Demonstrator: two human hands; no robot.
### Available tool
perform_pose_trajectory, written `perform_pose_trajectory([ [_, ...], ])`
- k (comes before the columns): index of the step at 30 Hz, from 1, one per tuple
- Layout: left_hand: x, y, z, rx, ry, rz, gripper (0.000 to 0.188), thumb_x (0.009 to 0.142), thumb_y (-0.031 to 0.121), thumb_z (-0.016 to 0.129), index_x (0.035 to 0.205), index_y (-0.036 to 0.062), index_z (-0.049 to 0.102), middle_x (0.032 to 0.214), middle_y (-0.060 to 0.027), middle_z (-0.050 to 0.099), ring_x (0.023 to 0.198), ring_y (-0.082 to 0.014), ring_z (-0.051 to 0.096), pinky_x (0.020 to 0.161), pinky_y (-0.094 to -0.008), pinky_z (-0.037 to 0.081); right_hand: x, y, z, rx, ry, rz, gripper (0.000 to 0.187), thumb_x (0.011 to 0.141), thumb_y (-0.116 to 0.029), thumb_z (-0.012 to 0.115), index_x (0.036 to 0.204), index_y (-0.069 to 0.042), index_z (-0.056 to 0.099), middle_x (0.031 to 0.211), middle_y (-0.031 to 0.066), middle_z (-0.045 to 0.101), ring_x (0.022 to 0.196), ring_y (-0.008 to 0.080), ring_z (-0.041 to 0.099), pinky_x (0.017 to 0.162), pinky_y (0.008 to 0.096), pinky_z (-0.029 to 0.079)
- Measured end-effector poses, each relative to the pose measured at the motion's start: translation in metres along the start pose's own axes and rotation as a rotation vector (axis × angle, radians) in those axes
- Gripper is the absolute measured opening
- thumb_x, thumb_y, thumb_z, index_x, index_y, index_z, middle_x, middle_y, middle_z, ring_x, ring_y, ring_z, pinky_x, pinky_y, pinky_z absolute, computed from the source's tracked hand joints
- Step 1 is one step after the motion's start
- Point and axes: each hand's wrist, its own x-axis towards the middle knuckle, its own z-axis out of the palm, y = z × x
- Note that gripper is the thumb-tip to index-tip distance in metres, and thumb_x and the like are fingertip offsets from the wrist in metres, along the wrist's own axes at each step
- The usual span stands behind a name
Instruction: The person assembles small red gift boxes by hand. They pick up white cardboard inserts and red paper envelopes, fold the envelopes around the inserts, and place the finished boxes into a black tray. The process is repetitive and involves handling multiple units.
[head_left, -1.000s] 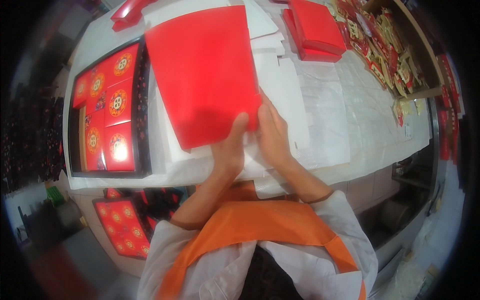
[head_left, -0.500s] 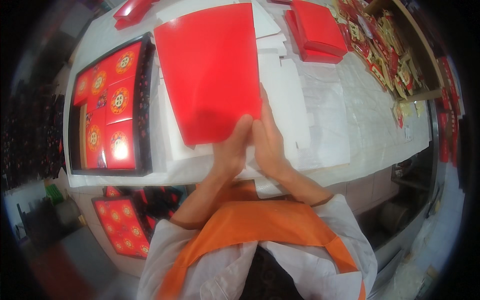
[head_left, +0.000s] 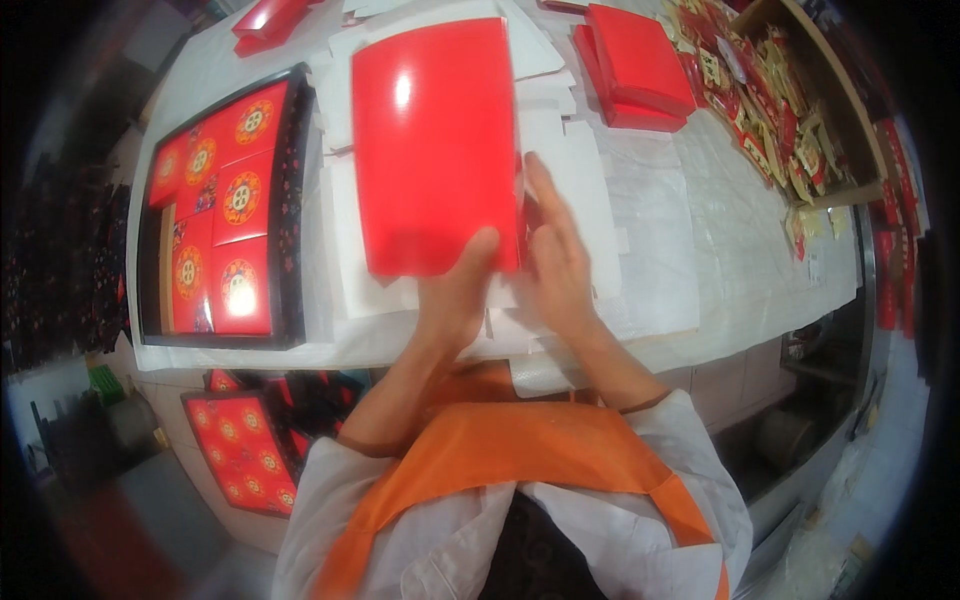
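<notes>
A glossy red cardboard box (head_left: pixel 435 150) is held above a pile of white card blanks (head_left: pixel 575 200) on the table. My left hand (head_left: pixel 455 300) grips its lower edge, thumb on the red face and the other fingers hidden underneath. My right hand (head_left: pixel 562 265) stands at the box's lower right side, fingers stretched out along that edge and partly blurred. A white-lined flap or edge seems to show between the right hand and the box. Whether the right fingertips touch it, I cannot tell.
At left lies a dark-rimmed tray (head_left: pixel 290 230) of red patterned boxes. Red boxes (head_left: pixel 640 60) are stacked at back right, near a carton (head_left: pixel 835 100) of small wrapped packets. Another red box (head_left: pixel 270 22) lies at far left. Below the table stands a patterned red case (head_left: pixel 240 450).
The red box has turned a little and sits slightly lower, its left edge more upright. My right hand has moved rightward, away from the left thumb, and its fingers have come apart.
</notes>
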Motion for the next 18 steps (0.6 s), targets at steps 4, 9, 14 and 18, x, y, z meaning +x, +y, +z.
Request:
perform_pose_trajectory([
  [4,-0.019,0.0,-0.004,0.343,-0.186,-0.076,0.028,0.082,0.014,0.059,0.105,0.0003,0.051,0.097,-0.0049,0.052,0.089,-0.0122,0.048,0.078,-0.0266,0.041,0.02,-0.01,-0.021,0.066,0.191,0.042,0.059,0.087,-0.012,0.042,0.138,-0.004,0.014,0.137,0.0133,0.027,0.12,0.0214,0.036,0.098,0.0328,0.031],
  [9,-0.068,-0.019,-0.032,0.446,-0.319,-0.429,0.029,0.08,0.013,0.06,0.106,0.0014,0.053,0.098,-0.0053,0.053,0.094,-0.0139,0.049,0.081,-0.0288,0.04,0.019,-0.015,-0.039,0.062,0.193,0.131,0.064,0.082,-0.007,0.05,0.138,-0.004,0.017,0.126,0.0148,0.036,0.112,0.0211,0.042,0.093,0.032,0.038],
  [14,-0.097,0.029,-0.067,0.647,-0.864,-0.443,0.026,0.079,0.01,0.057,0.103,0.0006,0.058,0.109,-0.0086,0.054,0.102,-0.0133,0.048,0.086,-0.0278,0.038,-0.008,-0.023,-0.038,0.098,0.322,0.248,0.06,0.08,0.001,0.045,0.136,-0.005,0.023,0.121,0.0129,0.041,0.104,0.0166,0.046,0.089,0.0287,0.04],
  [18,-0.085,0.061,-0.068,0.748,0.071,-0.273,0.02,0.085,0.01,0.046,0.091,-0.0028,0.06,0.102,-0.01,0.058,0.094,-0.0137,0.053,0.077,-0.0264,0.042,-0.033,-0.013,-0.024,-0.079,0.178,0.282,0.057,0.08,0.001,0.046,0.134,-0.004,0.026,0.123,0.0124,0.041,0.11,0.018,0.043,0.094,0.0302,0.036],
])
